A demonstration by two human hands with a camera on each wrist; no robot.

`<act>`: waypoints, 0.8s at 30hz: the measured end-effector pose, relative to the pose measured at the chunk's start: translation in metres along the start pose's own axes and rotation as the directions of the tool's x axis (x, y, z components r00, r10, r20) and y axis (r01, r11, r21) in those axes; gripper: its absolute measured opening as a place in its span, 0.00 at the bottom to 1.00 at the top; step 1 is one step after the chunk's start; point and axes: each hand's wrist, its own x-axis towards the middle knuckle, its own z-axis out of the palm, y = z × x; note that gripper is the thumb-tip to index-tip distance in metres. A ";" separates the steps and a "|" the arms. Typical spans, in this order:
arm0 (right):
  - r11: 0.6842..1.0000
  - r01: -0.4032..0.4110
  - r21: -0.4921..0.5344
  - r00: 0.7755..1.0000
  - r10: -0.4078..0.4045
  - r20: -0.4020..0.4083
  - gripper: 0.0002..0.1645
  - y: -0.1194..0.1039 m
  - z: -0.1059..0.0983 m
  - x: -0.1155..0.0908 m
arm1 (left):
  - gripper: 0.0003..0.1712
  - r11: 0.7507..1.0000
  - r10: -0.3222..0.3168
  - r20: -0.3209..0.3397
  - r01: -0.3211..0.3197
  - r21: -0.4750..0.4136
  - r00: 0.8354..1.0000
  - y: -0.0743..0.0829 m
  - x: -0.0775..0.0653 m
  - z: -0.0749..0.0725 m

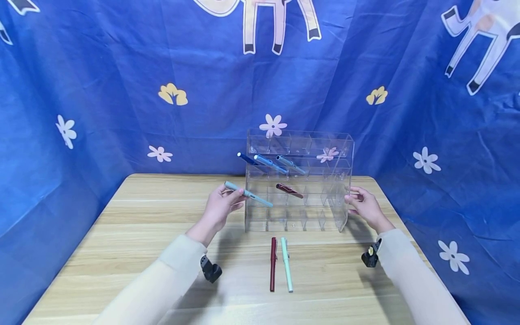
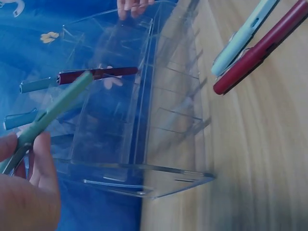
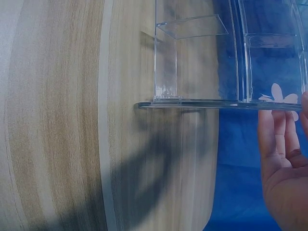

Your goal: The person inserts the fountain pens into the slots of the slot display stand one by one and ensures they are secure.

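A pale teal pen [image 1: 253,197] is pinched between the thumb and fingers of my left hand [image 1: 219,205]. The pen slants in front of the left part of a clear tiered pen rack [image 1: 294,216]. In the left wrist view that pen [image 2: 53,108] looks green, and the hand [image 2: 29,192] grips it near one end. At the rack's right side panel, my right hand [image 1: 364,208] rests its fingertips; in the right wrist view the fingers [image 3: 268,137] are fairly straight against the panel. A dark blue pen [image 1: 247,158], a bright blue pen [image 1: 270,164] and a grey-blue pen [image 1: 290,164] lie in an upper tier.
A dark red pen [image 1: 289,190] lies in a middle tier. On the wooden table [image 1: 134,225], in front of the rack, another dark red pen [image 1: 272,266] and a mint pen [image 1: 286,266] lie side by side. A blue patterned cloth [image 1: 211,113] hangs behind and beside the table.
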 end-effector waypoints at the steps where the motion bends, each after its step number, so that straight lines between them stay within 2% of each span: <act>1: 1.000 -0.002 -0.001 1.000 0.002 -0.001 0.28 0.000 0.000 0.000 | 0.05 1.000 0.015 -0.018 -0.015 0.009 1.000 0.001 0.002 0.002; 5: 1.000 -0.002 -0.006 1.000 0.002 0.000 0.28 0.000 0.000 0.000 | 0.07 0.998 0.063 -0.103 -0.061 0.025 0.993 0.003 0.009 0.008; 10: 1.000 -0.006 -0.008 1.000 0.006 -0.003 0.28 0.000 0.000 0.000 | 0.10 0.994 0.105 -0.168 -0.097 0.057 0.980 0.003 0.016 0.016; 17: 1.000 -0.013 -0.014 1.000 0.013 0.003 0.29 0.000 0.000 -0.001 | 0.11 0.990 0.117 -0.209 -0.099 0.099 0.971 -0.005 0.021 0.025; 24: 1.000 -0.013 -0.008 1.000 0.013 0.000 0.29 0.000 0.000 -0.001 | 0.12 0.972 0.147 -0.226 -0.098 0.214 0.963 -0.011 0.023 0.033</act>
